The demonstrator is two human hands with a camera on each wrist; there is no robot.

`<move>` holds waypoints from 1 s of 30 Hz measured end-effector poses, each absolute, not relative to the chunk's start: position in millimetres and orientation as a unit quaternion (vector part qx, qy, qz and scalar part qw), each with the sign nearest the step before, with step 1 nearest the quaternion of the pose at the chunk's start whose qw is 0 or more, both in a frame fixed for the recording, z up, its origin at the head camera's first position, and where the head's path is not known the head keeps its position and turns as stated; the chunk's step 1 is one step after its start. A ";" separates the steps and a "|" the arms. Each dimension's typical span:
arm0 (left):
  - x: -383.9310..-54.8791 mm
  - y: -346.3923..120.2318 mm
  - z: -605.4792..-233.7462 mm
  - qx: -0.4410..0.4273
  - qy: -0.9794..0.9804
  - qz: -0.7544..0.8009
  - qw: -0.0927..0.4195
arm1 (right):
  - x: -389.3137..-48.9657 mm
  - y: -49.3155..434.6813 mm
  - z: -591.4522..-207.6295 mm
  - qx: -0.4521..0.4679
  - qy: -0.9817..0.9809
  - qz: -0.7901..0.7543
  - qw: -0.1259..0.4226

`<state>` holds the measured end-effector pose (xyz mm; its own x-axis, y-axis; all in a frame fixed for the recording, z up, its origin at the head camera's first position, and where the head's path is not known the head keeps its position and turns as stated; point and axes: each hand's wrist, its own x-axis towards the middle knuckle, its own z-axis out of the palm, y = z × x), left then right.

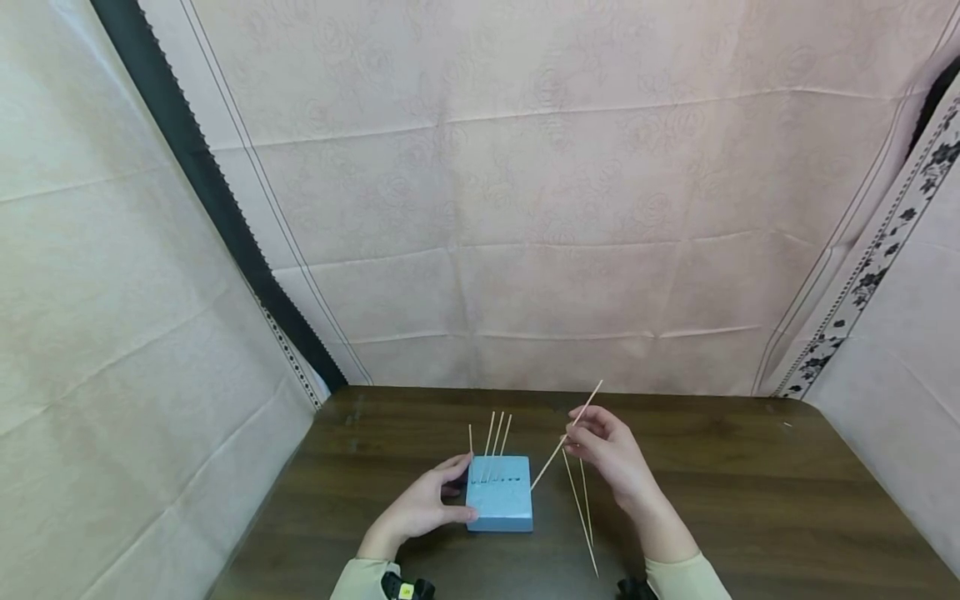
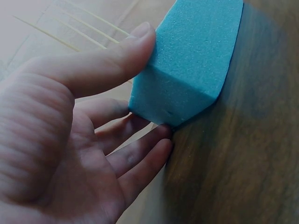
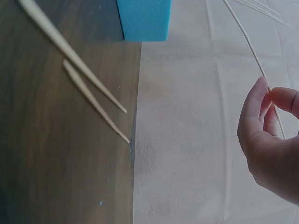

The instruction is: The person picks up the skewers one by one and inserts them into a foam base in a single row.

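Observation:
A light blue foam block (image 1: pixel 501 508) sits on the table. My left hand (image 1: pixel 423 504) holds it at its left side, thumb along the near left edge; the left wrist view shows that thumb (image 2: pixel 112 63) pressed on the foam and the other fingers at its side. Several thin wooden sticks (image 1: pixel 490 433) stand up from the block, close to a row of small dark marks. To the right, my right hand (image 1: pixel 611 458) pinches another wooden stick (image 1: pixel 547 465) between thumb and fingertips. This stick slants, its lower end right at the block's right edge in the head view.
Two loose wooden sticks (image 1: pixel 581 512) lie on the dark wooden table (image 1: pixel 735 500), below my right hand. Behind the table hangs a pale cloth (image 1: pixel 555 208), and further cloths (image 1: pixel 150 350) hang at both sides.

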<state>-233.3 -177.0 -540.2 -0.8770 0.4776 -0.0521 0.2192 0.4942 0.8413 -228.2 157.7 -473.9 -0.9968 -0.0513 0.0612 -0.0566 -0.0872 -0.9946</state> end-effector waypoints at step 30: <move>-234.3 -178.3 -541.6 0.204 0.846 0.471 0.145 | -229.8 111.9 -476.4 0.048 -0.700 0.709 0.067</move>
<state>-234.3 -178.3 -541.6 -0.8743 0.4823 -0.0536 0.2080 0.4722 0.8566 -229.8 111.9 -476.4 -0.9864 0.0278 0.1623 -0.1626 -0.0097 -0.9866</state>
